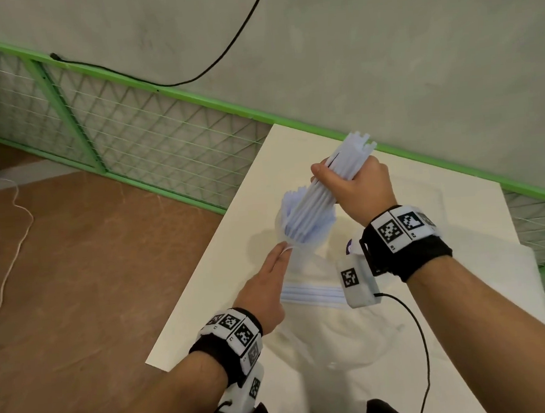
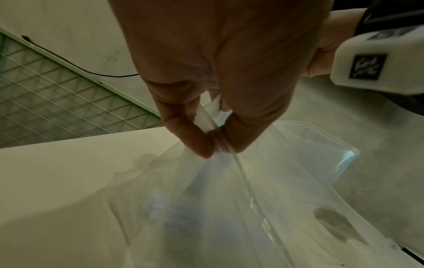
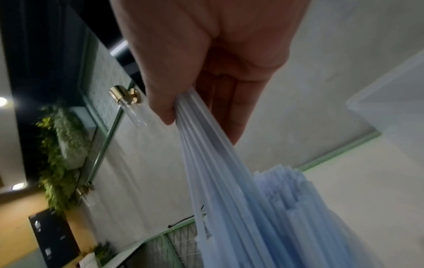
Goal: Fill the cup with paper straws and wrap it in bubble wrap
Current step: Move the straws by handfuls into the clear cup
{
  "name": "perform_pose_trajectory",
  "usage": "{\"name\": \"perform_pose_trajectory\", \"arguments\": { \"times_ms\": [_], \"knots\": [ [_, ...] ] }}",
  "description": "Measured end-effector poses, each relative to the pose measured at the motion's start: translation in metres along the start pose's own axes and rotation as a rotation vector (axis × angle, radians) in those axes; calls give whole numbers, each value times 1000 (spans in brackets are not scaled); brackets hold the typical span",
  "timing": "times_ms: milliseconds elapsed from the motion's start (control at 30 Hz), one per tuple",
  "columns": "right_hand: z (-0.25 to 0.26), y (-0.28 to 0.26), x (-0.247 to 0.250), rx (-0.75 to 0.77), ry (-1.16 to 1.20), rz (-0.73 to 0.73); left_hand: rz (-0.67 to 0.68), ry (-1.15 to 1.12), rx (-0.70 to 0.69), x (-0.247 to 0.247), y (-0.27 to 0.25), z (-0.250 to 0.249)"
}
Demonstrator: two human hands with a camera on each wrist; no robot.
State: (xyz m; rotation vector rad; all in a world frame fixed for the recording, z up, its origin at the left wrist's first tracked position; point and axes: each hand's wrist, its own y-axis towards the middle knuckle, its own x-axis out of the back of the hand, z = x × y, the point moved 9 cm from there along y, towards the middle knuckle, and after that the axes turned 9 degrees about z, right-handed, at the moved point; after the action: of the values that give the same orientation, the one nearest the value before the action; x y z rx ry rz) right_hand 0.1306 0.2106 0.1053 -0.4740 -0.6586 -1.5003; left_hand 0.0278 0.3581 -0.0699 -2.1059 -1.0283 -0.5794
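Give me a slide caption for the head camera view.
Right hand lowers a bundle of straws into the clear cup while the left hand pinches its rim.

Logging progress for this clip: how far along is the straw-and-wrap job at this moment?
Done: the clear cup already holds many paper straws. In hand: the right hand grips a further bundle of straws, its lower ends in the cup, while the left hand pinches the cup's rim. Left: a few loose straws lie on the table, and the cup is not yet wrapped.
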Motion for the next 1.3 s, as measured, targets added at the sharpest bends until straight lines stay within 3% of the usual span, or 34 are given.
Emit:
{"name": "perform_pose_trajectory", "arguments": {
  "times_ms": [267,467,767,833,967,1067,1233,1300],
  "knots": [
    [-17,-1,-21,-7,-57,86,3,-6,2,-1,1,3],
    [-10,-5,-6,21,-20,-15,-10,5,-2,3,1,-4],
    [-56,-12,-51,-131,-116,183,-11,-3,3,2,-4,-8],
    [-53,-18,-46,-99,-92,207,-9,-23,15,1,-5,-7],
    [-25,-29,-13,136,119,-15,-6,-39,26,-1,-7,-6],
    [-8,-44,2,249,89,-179,-6,-33,14,-1,-4,-9],
    [-8,-47,-49,293,-252,120,-42,-56,9,4,-4,-12],
    [-14,-45,-53,266,-229,145,-59,-57,-2,3,-5,-11]
  ]
}}
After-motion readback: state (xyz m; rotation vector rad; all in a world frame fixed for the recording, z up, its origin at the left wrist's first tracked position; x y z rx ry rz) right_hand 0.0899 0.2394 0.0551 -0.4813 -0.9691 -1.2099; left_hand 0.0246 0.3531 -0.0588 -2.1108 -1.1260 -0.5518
